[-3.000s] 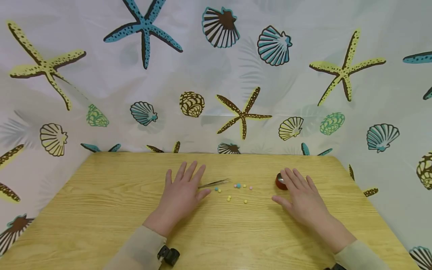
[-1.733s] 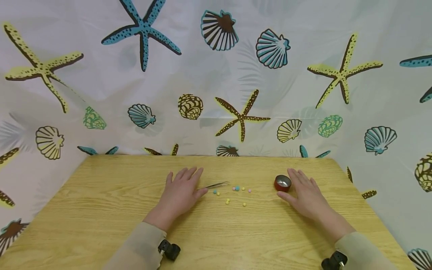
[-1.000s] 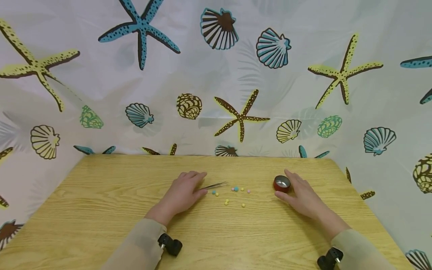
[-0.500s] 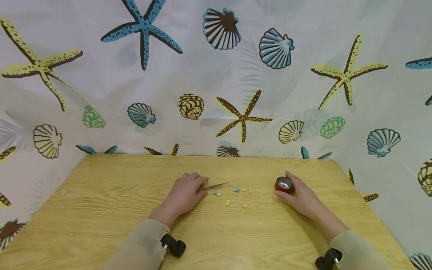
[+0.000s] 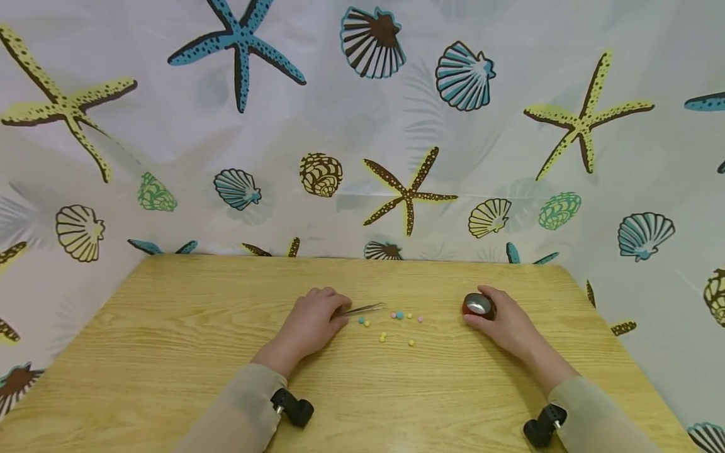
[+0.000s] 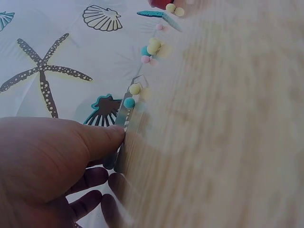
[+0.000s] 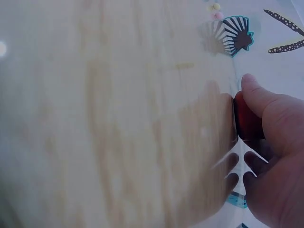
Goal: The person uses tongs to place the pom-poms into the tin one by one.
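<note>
In the head view my left hand [image 5: 310,322] pinches the rear end of metal tweezers [image 5: 365,309] lying low over the table, their points toward the right. The left wrist view shows my thumb [image 6: 107,138] on the tweezers [image 6: 124,113], the other fingers curled beneath. Small round beads lie beside and beyond the tips: blue [image 5: 399,315], yellow [image 5: 411,343] and pink [image 5: 420,319], several in all. My right hand [image 5: 510,328] grips a small red bowl with a silvery inside [image 5: 479,304], thumb at the near side. In the right wrist view the red bowl [image 7: 247,118] is partly hidden by the thumb.
The wooden table [image 5: 187,352] ends at a hanging cloth [image 5: 272,138] printed with starfish and shells, which also rises at both sides. Black wrist cameras sit on the left cuff [image 5: 291,407] and the right cuff [image 5: 545,425].
Both hands had their fingers spread at first. The left hand has lowered and closed its fingers on the tweezers; the right has closed round the bowl. The beads lie as before.
</note>
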A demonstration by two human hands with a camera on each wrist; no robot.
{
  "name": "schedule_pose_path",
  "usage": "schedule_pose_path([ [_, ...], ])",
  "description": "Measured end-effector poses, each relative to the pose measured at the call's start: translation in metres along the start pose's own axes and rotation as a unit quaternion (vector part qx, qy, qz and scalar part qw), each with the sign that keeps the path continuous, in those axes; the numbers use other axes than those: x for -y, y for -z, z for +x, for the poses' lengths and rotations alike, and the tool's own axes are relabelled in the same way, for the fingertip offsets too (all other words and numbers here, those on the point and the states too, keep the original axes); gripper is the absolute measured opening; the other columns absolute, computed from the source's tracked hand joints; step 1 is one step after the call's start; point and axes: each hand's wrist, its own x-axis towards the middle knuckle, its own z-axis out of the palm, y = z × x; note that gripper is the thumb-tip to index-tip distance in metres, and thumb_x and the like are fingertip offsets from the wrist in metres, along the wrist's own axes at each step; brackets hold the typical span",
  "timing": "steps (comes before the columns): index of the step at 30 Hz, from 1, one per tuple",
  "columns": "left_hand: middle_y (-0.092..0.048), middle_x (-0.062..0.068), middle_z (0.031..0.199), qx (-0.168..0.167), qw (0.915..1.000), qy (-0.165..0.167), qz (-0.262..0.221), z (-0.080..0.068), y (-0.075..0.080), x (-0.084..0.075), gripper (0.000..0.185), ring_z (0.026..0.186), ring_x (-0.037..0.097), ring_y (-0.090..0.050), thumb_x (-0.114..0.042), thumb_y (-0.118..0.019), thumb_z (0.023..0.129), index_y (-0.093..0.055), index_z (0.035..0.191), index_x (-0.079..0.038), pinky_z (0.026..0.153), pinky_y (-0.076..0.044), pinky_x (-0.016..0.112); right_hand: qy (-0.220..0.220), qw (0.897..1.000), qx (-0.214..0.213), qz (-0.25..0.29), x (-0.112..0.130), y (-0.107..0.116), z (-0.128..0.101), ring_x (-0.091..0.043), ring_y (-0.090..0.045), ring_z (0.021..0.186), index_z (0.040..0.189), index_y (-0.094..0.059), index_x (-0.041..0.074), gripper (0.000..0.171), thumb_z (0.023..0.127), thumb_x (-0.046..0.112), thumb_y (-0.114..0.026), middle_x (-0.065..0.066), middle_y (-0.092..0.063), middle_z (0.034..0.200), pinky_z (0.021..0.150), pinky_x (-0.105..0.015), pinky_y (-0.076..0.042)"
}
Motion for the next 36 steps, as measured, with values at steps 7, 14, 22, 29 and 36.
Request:
schedule_pose_path([
  [7,-0.072,0.004,0.113,0.0,1.0,0.003,-0.006,0.002,-0.004,0.002,0.028,0.106,0.03,-0.064,-0.017,-0.081,0.103,-0.078,0.13,-0.01,0.093,-0.054,0.054,-0.015,1.0,0.003,0.019,-0.001,-0.004,-0.003,-0.051,-0.05,0.146,0.161,-0.043,-0.007,0.083,0.101,0.032,-0.085,-0.034,-0.049,0.159,0.12,-0.066,-0.039],
  [14,-0.072,0.004,0.109,0.0,1.0,0.002,-0.009,0.002,-0.004,0.0,0.024,0.102,0.027,-0.065,-0.014,-0.082,0.102,-0.08,0.126,-0.01,0.09,-0.055,0.052,-0.026,0.999,0.005,0.025,0.0,-0.005,-0.007,-0.051,-0.049,0.147,0.16,-0.044,-0.007,0.079,0.102,0.028,-0.084,-0.034,-0.049,0.159,0.12,-0.066,-0.039],
  [22,-0.073,0.004,0.109,-0.004,0.9994,0.01,-0.033,0.002,-0.005,0.003,0.022,0.102,0.027,-0.066,-0.015,-0.082,0.102,-0.081,0.124,-0.011,0.092,-0.055,0.05,-0.027,0.999,0.006,0.037,0.004,-0.008,-0.009,-0.049,-0.052,0.145,0.156,-0.051,-0.004,0.071,0.101,0.027,-0.085,-0.03,-0.054,0.155,0.12,-0.065,-0.039],
  [29,-0.074,0.004,0.111,-0.008,0.9975,0.016,-0.068,0.004,-0.009,0.009,0.025,0.105,0.027,-0.069,-0.014,-0.083,0.101,-0.081,0.126,-0.01,0.104,-0.052,0.055,-0.03,0.999,0.005,0.036,0.005,-0.011,-0.008,-0.048,-0.052,0.145,0.155,-0.052,-0.002,0.07,0.101,0.028,-0.085,-0.029,-0.054,0.155,0.121,-0.065,-0.039],
  [36,-0.074,0.005,0.114,-0.009,0.9971,0.018,-0.073,0.006,-0.008,0.008,0.026,0.108,0.029,-0.069,-0.017,-0.083,0.102,-0.081,0.126,-0.011,0.108,-0.049,0.058,-0.018,0.999,0.002,0.038,0.009,-0.01,-0.006,-0.048,-0.052,0.145,0.153,-0.054,-0.002,0.069,0.1,0.029,-0.086,-0.028,-0.056,0.154,0.121,-0.065,-0.039],
])
